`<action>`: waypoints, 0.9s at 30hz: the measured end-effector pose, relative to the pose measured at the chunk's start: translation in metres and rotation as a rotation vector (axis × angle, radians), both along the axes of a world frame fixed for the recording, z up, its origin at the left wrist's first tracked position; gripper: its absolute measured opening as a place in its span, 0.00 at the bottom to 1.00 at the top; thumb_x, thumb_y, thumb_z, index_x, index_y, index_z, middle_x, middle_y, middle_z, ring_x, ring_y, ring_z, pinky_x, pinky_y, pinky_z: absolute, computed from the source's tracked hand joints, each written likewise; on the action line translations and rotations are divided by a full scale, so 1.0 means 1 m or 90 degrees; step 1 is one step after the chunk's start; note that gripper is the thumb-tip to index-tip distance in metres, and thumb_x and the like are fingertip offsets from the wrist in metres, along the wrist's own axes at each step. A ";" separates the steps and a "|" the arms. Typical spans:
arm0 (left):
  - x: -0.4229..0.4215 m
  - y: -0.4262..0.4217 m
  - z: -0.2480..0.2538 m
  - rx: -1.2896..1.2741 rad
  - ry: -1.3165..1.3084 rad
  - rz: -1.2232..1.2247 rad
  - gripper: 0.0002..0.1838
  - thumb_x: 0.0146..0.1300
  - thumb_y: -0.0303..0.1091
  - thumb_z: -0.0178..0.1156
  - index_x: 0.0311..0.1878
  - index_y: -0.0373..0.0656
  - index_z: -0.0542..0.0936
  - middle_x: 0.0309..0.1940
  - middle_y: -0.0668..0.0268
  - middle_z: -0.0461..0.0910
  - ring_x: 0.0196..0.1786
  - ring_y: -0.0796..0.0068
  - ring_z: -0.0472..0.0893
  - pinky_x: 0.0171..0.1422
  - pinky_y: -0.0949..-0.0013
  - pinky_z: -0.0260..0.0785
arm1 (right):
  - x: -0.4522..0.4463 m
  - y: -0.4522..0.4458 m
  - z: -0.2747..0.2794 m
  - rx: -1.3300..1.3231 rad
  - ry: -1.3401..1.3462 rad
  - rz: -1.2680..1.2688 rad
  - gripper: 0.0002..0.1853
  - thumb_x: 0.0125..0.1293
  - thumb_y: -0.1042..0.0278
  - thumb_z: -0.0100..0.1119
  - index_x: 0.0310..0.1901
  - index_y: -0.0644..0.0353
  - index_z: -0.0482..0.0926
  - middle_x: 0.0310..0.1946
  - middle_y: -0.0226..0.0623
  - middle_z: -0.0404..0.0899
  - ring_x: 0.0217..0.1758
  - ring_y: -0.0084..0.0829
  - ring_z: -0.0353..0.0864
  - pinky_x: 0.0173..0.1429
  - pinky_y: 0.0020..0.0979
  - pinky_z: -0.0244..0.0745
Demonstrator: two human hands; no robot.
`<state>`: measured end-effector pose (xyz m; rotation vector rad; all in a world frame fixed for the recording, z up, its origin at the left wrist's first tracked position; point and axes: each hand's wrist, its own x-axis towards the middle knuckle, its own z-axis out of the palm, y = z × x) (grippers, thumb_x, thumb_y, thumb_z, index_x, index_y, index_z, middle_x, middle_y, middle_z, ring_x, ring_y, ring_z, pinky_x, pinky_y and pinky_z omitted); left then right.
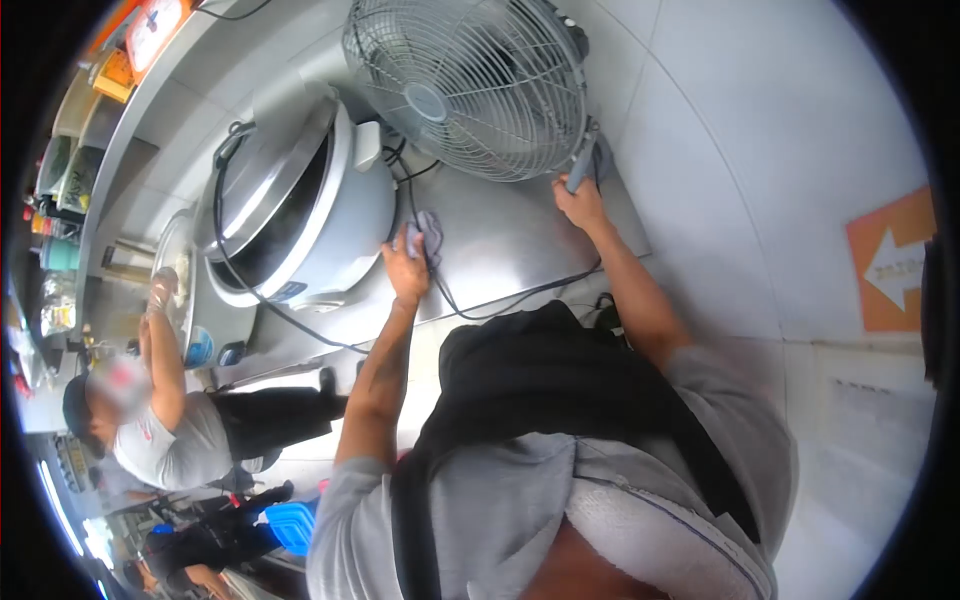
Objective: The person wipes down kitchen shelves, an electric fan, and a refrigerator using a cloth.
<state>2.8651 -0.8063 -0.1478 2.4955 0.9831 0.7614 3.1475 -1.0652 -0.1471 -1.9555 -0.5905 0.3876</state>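
My left hand is closed on a crumpled grey cloth, which lies against the steel counter beside a large rice cooker. My right hand grips the grey bar at the base of a wire-caged electric fan. The fan stands on the counter near the tiled wall. A metal lid sits tilted on the cooker, leaving its dark inside partly visible. Black cords run over the counter between my hands and past the cooker.
A co-worker stands at the left, one hand over a tray beyond the cooker. Jars and boxes line a shelf. An orange arrow sign is on the right wall. A blue bin shows at lower left.
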 end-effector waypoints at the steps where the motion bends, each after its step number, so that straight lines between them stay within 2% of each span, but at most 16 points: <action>1: -0.005 0.005 -0.003 0.038 -0.083 -0.038 0.21 0.78 0.46 0.51 0.66 0.47 0.79 0.51 0.39 0.72 0.58 0.37 0.74 0.66 0.44 0.66 | -0.005 -0.004 0.015 -0.041 0.000 -0.011 0.20 0.68 0.50 0.64 0.44 0.63 0.85 0.36 0.50 0.87 0.44 0.51 0.87 0.50 0.44 0.79; 6: -0.024 -0.042 0.038 -0.023 -0.353 0.172 0.28 0.81 0.49 0.45 0.62 0.32 0.78 0.51 0.45 0.75 0.58 0.47 0.76 0.65 0.51 0.66 | -0.060 -0.030 0.055 -0.175 -0.142 -0.146 0.31 0.70 0.42 0.62 0.59 0.65 0.78 0.50 0.55 0.84 0.52 0.55 0.85 0.54 0.47 0.80; 8: -0.042 -0.066 0.056 -0.005 -0.386 0.199 0.26 0.81 0.46 0.47 0.60 0.31 0.79 0.49 0.47 0.76 0.55 0.50 0.77 0.62 0.52 0.68 | -0.096 -0.047 0.067 -0.049 -0.279 -0.170 0.39 0.70 0.39 0.62 0.68 0.67 0.70 0.58 0.60 0.79 0.55 0.56 0.84 0.58 0.46 0.79; 9: -0.044 -0.068 0.062 0.019 -0.419 0.233 0.24 0.80 0.44 0.48 0.58 0.30 0.80 0.46 0.49 0.77 0.52 0.54 0.79 0.60 0.53 0.71 | -0.114 -0.055 0.090 -0.014 -0.171 -0.129 0.35 0.72 0.43 0.61 0.67 0.66 0.72 0.55 0.59 0.81 0.55 0.53 0.84 0.58 0.44 0.79; 11: -0.063 -0.039 -0.012 -0.221 -0.445 0.052 0.18 0.74 0.37 0.53 0.54 0.30 0.81 0.38 0.52 0.79 0.41 0.54 0.80 0.53 0.54 0.75 | -0.141 -0.068 0.107 0.007 -0.061 -0.024 0.28 0.75 0.49 0.59 0.63 0.66 0.76 0.48 0.54 0.84 0.51 0.43 0.85 0.54 0.38 0.79; 12: -0.070 -0.018 -0.075 0.028 -0.157 0.172 0.13 0.68 0.30 0.55 0.48 0.32 0.81 0.34 0.53 0.81 0.34 0.54 0.80 0.44 0.55 0.75 | -0.143 -0.071 0.101 0.009 -0.062 0.074 0.24 0.77 0.53 0.58 0.61 0.66 0.79 0.45 0.50 0.85 0.48 0.37 0.86 0.49 0.34 0.80; 13: -0.069 -0.020 -0.042 0.012 -0.194 0.184 0.11 0.68 0.30 0.54 0.47 0.33 0.80 0.35 0.51 0.80 0.36 0.52 0.79 0.46 0.52 0.74 | -0.142 -0.064 0.077 0.115 0.012 0.140 0.19 0.78 0.57 0.56 0.56 0.65 0.82 0.38 0.40 0.85 0.38 0.23 0.82 0.40 0.26 0.76; 14: -0.068 -0.027 -0.006 -0.003 -0.232 0.196 0.10 0.68 0.30 0.53 0.45 0.34 0.80 0.37 0.49 0.80 0.39 0.49 0.79 0.47 0.50 0.73 | -0.142 -0.054 0.092 -0.005 0.202 0.159 0.18 0.79 0.58 0.55 0.56 0.64 0.83 0.36 0.35 0.85 0.32 0.17 0.77 0.37 0.21 0.73; 15: -0.065 -0.035 0.033 -0.017 -0.271 0.206 0.09 0.68 0.30 0.53 0.44 0.35 0.79 0.38 0.48 0.80 0.42 0.46 0.79 0.49 0.48 0.71 | -0.140 -0.042 0.075 0.090 0.221 0.184 0.17 0.80 0.59 0.54 0.57 0.64 0.82 0.34 0.34 0.85 0.30 0.18 0.79 0.38 0.20 0.74; 16: -0.056 -0.033 0.055 0.202 -0.411 0.211 0.10 0.73 0.32 0.50 0.42 0.36 0.78 0.36 0.48 0.78 0.38 0.45 0.77 0.47 0.49 0.70 | -0.145 -0.027 0.092 0.067 0.192 0.194 0.17 0.80 0.61 0.54 0.59 0.65 0.80 0.35 0.35 0.86 0.32 0.21 0.82 0.38 0.21 0.76; 17: -0.063 -0.052 0.122 -0.030 -0.495 0.118 0.12 0.77 0.32 0.47 0.40 0.35 0.76 0.33 0.48 0.75 0.35 0.46 0.75 0.44 0.50 0.69 | -0.148 -0.008 0.116 0.080 0.207 0.270 0.19 0.80 0.60 0.53 0.63 0.65 0.78 0.42 0.39 0.85 0.40 0.25 0.84 0.44 0.24 0.78; 18: -0.068 -0.067 0.173 -0.018 -0.481 0.078 0.13 0.80 0.32 0.46 0.39 0.34 0.74 0.30 0.49 0.72 0.32 0.47 0.73 0.42 0.51 0.67 | -0.155 -0.012 0.137 0.082 0.226 0.304 0.22 0.80 0.60 0.52 0.67 0.65 0.75 0.49 0.43 0.85 0.47 0.29 0.85 0.49 0.27 0.80; 19: -0.057 -0.080 0.181 0.082 -0.555 0.040 0.10 0.78 0.30 0.48 0.41 0.35 0.74 0.35 0.49 0.75 0.35 0.47 0.75 0.43 0.53 0.70 | -0.166 -0.015 0.160 0.080 0.224 0.307 0.22 0.80 0.60 0.52 0.67 0.65 0.75 0.49 0.43 0.85 0.47 0.29 0.85 0.49 0.27 0.80; 21: -0.041 -0.086 0.192 0.051 -0.565 -0.232 0.10 0.78 0.33 0.50 0.47 0.35 0.76 0.43 0.49 0.78 0.41 0.47 0.78 0.48 0.54 0.72 | -0.195 0.010 0.203 0.478 0.151 0.301 0.27 0.81 0.57 0.49 0.73 0.65 0.67 0.65 0.49 0.76 0.64 0.37 0.78 0.63 0.38 0.78; 23: -0.026 -0.106 0.220 -0.233 -0.423 -0.521 0.29 0.76 0.49 0.54 0.68 0.34 0.73 0.60 0.44 0.77 0.62 0.47 0.77 0.66 0.53 0.68 | -0.195 0.024 0.220 0.446 0.073 0.253 0.28 0.80 0.58 0.49 0.75 0.65 0.65 0.69 0.50 0.71 0.70 0.40 0.72 0.68 0.41 0.73; 27: -0.021 -0.132 0.255 -0.282 -0.301 -0.538 0.32 0.74 0.52 0.55 0.70 0.36 0.72 0.64 0.45 0.74 0.67 0.44 0.72 0.74 0.49 0.61 | -0.179 0.021 0.236 0.492 0.117 0.148 0.29 0.80 0.61 0.46 0.77 0.66 0.58 0.74 0.49 0.66 0.76 0.45 0.66 0.76 0.45 0.65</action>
